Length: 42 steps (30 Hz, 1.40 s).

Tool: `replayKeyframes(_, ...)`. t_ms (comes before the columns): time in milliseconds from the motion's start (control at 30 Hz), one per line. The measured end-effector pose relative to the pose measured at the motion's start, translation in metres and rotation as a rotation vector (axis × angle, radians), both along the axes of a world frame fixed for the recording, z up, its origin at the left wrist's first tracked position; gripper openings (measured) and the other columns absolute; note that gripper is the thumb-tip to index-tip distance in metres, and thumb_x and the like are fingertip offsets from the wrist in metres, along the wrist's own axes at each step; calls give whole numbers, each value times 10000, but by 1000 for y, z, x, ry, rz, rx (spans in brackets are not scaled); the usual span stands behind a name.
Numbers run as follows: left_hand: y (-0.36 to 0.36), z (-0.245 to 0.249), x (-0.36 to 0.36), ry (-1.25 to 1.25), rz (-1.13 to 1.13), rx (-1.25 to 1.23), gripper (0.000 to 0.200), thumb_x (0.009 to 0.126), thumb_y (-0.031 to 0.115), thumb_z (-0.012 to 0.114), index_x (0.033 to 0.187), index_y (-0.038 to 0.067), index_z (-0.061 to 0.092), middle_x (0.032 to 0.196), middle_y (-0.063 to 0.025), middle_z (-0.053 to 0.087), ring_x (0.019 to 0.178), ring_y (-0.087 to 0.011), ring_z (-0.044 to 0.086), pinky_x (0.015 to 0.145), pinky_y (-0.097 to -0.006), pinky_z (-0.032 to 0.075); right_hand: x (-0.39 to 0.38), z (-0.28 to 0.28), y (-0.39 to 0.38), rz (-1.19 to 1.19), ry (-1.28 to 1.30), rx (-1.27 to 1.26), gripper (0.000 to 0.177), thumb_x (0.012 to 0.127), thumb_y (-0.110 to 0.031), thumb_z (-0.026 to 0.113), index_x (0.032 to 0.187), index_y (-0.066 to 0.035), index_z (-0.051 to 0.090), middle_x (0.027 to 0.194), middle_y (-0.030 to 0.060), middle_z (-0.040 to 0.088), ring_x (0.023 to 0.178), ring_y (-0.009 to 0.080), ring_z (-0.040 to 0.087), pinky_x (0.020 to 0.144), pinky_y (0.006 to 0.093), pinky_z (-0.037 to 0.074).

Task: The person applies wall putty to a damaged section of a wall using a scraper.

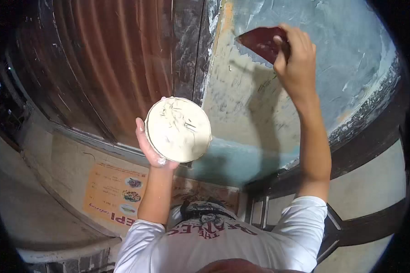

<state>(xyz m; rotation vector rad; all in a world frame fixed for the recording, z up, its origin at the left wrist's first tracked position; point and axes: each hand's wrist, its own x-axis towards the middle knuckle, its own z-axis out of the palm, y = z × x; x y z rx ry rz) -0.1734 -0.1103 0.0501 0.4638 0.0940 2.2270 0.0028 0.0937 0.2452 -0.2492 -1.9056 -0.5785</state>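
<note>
My left hand [146, 146] is wrapped around a round tub of creamy white putty [179, 132] and supports it from below. The putty's surface is smooth at one side and has ridges and scrape marks near the far rim. White smears show at the base of my left hand. Up at the wall [337, 68], my right hand [297, 61] grips a dark red putty spreader [262, 43] between thumb and fingers. The spreader's straight edge lies close over the wall, where grey-blue coating meets a bare beige patch [237, 109].
Left of the wall patch stand a dark, putty-smeared frame [187, 50] and a brown corrugated panel [109, 54]. An orange printed poster [109, 191] is lower left. Dark trim [369, 168] borders pale panels at the right.
</note>
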Motion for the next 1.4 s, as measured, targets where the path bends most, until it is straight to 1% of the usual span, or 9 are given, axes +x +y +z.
replayKeyframes(67,4,0,-1,-3,9,-26,847,996,664,391,1499,-15,434,1497,-189,512,1354,-357,511,1146,-515,403,-7,6,17,-8,47,-22,420,791,55,640,1194,-67,638,1053,83,676,984,284,608,855,403,410)
replayKeyframes(133,8,1,-3,17,10,-26,852,994,667,391,1496,-20,436,1496,-189,512,1354,-357,512,1144,-512,406,-13,6,27,-30,33,21,291,863,-73,687,1147,-125,653,985,39,667,973,258,607,790,430,389)
replayKeyframes(567,14,-8,-23,90,-12,123,833,1010,646,375,1488,-33,444,1500,-187,512,1373,-336,499,1162,-488,388,-20,19,36,-112,-8,-23,399,837,-19,654,1221,-129,645,1111,63,689,1079,258,614,847,414,401)
replayKeyframes(633,12,-7,-22,60,27,48,837,1008,650,374,1488,-31,445,1503,-187,509,1378,-337,493,1165,-489,384,-22,8,33,-96,-27,-40,400,831,-16,651,1215,-128,648,1113,58,690,1078,256,614,853,426,398)
replayKeyframes(767,11,-8,-24,46,14,38,842,1001,659,383,1483,-27,455,1504,-190,508,1379,-342,492,1166,-492,383,-25,2,31,-167,-120,-44,306,882,-62,652,1181,-128,665,1078,51,705,1009,279,636,836,449,408)
replayKeyframes(867,12,-5,-26,72,6,70,843,1000,662,385,1479,-28,460,1498,-187,516,1370,-344,502,1160,-495,395,-22,23,51,-148,53,0,257,927,-120,643,1182,-131,670,1097,66,717,1055,287,644,882,443,427)
replayKeyframes(1067,10,-11,-28,82,34,40,843,998,669,391,1468,-26,472,1488,-190,524,1350,-346,519,1138,-495,424,-25,-1,40,-149,-88,-74,262,923,-115,644,1183,-136,669,1110,61,713,1079,262,639,862,434,389)
replayKeyframes(1300,9,-11,-29,36,-8,65,848,996,676,386,1473,-20,469,1488,-192,523,1358,-351,512,1144,-506,413,-16,23,60,-57,110,-25,241,919,-118,627,1151,-149,681,1035,47,716,996,260,637,848,443,367)
replayKeyframes(1400,8,-13,-31,49,42,37,858,990,683,399,1479,-20,462,1498,-190,513,1361,-355,508,1150,-510,405,-17,5,52,-47,11,-101,252,915,-101,627,1156,-149,684,1057,47,714,1012,257,639,866,441,352)
